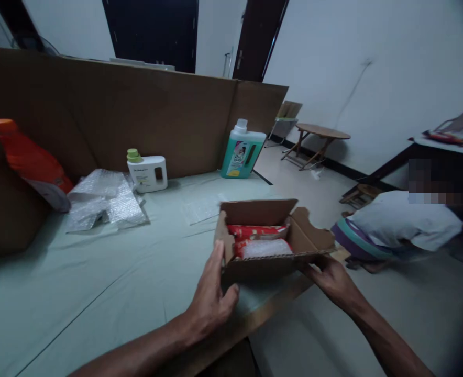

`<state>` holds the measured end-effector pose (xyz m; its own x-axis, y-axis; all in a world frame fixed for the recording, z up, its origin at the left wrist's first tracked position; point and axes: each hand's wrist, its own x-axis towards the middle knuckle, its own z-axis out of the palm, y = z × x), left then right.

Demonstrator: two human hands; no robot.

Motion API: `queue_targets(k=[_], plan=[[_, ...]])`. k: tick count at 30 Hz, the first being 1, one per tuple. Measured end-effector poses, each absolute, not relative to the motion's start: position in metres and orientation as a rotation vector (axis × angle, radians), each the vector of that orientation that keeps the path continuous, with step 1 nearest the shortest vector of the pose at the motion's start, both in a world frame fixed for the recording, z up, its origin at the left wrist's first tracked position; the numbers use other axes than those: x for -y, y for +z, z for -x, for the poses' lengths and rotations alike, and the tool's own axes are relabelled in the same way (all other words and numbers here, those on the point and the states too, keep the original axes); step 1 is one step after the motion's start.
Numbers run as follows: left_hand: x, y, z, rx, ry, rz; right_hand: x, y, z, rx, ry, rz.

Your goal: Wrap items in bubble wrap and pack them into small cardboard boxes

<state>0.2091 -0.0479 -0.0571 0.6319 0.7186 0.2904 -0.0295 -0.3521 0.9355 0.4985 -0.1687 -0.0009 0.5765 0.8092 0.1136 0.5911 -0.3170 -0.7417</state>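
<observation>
An open cardboard box (263, 267) is at the table's front right edge, its flaps raised. Inside lie red packets (257, 231), the nearer one partly covered by bubble wrap (266, 248). My left hand (211, 298) grips the left side of the box, fingers along the wall and thumb held lower, toward the front. At the lower right front corner, my right hand (329, 277) holds the box with the thumb in front; its other fingertips are partly hidden beneath. Whether the box rests on the table or is slightly lifted, I cannot tell.
Behind stand a green liquid bottle (241, 152), a white bottle (149, 173) and an orange bottle (35, 162) against a cardboard partition (156, 115). Crumpled bubble wrap (109, 199) lies at left, a flat clear sheet (202, 208) mid-table. A person (400, 225) crouches at right.
</observation>
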Motion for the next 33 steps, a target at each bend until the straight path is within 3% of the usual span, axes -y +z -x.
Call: queue_targets(k=[7,11,18,33], plan=[[-0.049,-0.02,-0.384,-0.678,0.588,-2.138,0.195,-0.058,-0.555,0.783,-0.094,2.004],[-0.077,-0.036,-0.434,-0.82,0.477,-2.193,0.168,-0.076,-0.593,0.894,-0.108,1.954],[-0.048,-0.097,-0.429,-0.642,0.49,-2.398,0.121,-0.09,-0.629,0.976,-0.059,1.799],[-0.051,-0.109,-0.43,-0.566,0.585,-2.468,0.004,-0.086,-0.685,0.97,-0.07,1.975]])
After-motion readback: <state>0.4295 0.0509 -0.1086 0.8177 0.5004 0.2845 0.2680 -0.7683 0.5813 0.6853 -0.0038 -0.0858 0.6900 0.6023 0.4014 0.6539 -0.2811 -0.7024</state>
